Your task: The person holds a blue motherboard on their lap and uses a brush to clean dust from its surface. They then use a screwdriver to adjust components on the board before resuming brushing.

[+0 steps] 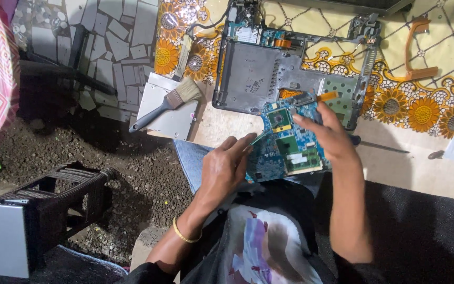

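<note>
A blue circuit board [285,142] with green chips is held tilted over my lap. My left hand [226,167] grips its left edge, fingers curled around it; a gold bangle is on that wrist. My right hand [328,132] holds the board's upper right edge, fingers spread over it. Just beyond the board lies an opened grey laptop base [261,73] on a table, with a small orange ribbon cable [328,96] near my right fingertips.
A paintbrush [168,102] lies on a grey flat drive [166,113] at the table's left edge. A sunflower-patterned cloth [421,108] covers the table's far side. An orange bracket [416,50] lies at top right. A black crate [61,197] stands on gravel at left.
</note>
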